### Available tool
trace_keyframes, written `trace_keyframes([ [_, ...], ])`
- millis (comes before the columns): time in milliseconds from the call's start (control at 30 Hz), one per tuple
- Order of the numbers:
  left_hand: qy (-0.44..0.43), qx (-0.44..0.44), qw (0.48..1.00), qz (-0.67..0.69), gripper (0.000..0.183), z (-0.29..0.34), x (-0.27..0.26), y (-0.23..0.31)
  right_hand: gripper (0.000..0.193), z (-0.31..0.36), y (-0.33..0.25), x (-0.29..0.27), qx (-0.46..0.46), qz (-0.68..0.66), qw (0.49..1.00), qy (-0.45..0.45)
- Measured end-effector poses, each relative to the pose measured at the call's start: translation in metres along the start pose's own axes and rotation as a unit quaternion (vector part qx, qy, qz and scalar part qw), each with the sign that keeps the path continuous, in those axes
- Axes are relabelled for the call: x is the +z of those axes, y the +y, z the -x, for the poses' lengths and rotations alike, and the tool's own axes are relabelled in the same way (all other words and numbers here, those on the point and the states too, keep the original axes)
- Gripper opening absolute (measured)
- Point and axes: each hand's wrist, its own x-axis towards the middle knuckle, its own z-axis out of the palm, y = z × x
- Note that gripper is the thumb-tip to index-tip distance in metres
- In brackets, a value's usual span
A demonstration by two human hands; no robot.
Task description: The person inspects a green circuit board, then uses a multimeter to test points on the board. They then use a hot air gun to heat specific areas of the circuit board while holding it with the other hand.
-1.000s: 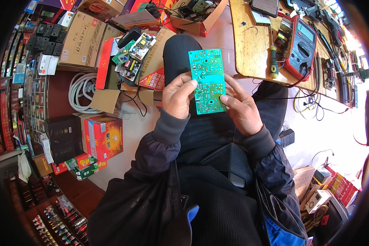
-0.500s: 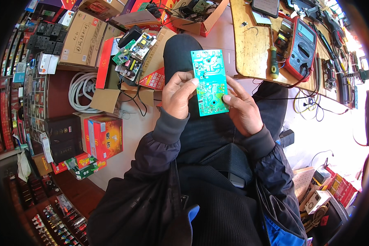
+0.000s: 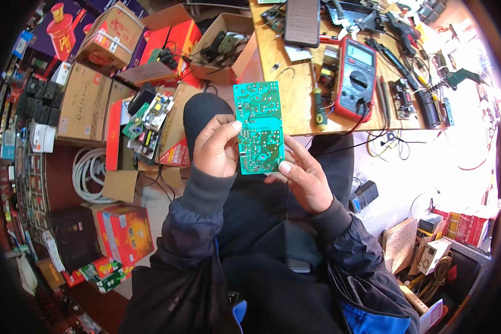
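Observation:
A green circuit board (image 3: 260, 129), long and rectangular, is held upright over my lap with its traced, soldered side toward me. My left hand (image 3: 216, 146) pinches its left edge, thumb on the face and the other fingers behind. At the lower right edge, my right hand (image 3: 307, 177) grips it with the thumb near the corner. The fingers behind the board are partly hidden. Beyond it, on the wooden table (image 3: 295, 106), lie a red and grey multimeter (image 3: 357, 78) and a screwdriver (image 3: 320, 108) with a green and yellow handle.
A smartphone (image 3: 302, 22), pliers (image 3: 403, 39) and other tools crowd the table. To the left, an open carton (image 3: 170, 119) holds loose circuit boards (image 3: 150, 125). A coiled white hose (image 3: 89, 175) lies below it, near a red box (image 3: 125, 231). A black cable (image 3: 345, 147) hangs off the table edge.
The view has shifted, bringing more of the table into sight. The board has tilted, its face now darker with less glare. Both hands keep their hold on it.

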Motion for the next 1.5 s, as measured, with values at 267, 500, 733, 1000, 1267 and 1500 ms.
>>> trace_keyframes([
  [267,-0.003,-0.030,0.999,-0.037,0.009,-0.051,0.046,-0.003,0.076,0.030,-0.024,-0.015,-0.024,0.028,0.998,0.058],
  [500,-0.023,0.003,0.987,-0.160,0.011,-0.059,0.043,0.006,0.060,0.049,-0.046,-0.037,-0.014,0.061,0.996,0.065],
  [733,-0.038,0.067,0.940,-0.332,0.013,-0.066,0.032,0.010,0.045,0.062,-0.086,-0.042,-0.016,0.115,0.990,0.083],
  [1000,-0.057,-0.012,0.968,-0.245,0.018,-0.071,0.032,0.006,0.023,0.050,-0.136,-0.067,-0.193,0.401,0.822,0.356],
  [1267,-0.010,0.044,0.979,-0.199,0.018,-0.053,0.030,0.009,0.040,-0.008,-0.171,-0.111,-0.065,0.761,0.531,0.366],
  [1500,-0.051,0.105,0.975,-0.187,0.016,-0.020,0.039,0.025,0.030,0.009,-0.167,-0.123,-0.086,0.691,0.598,0.398],
])
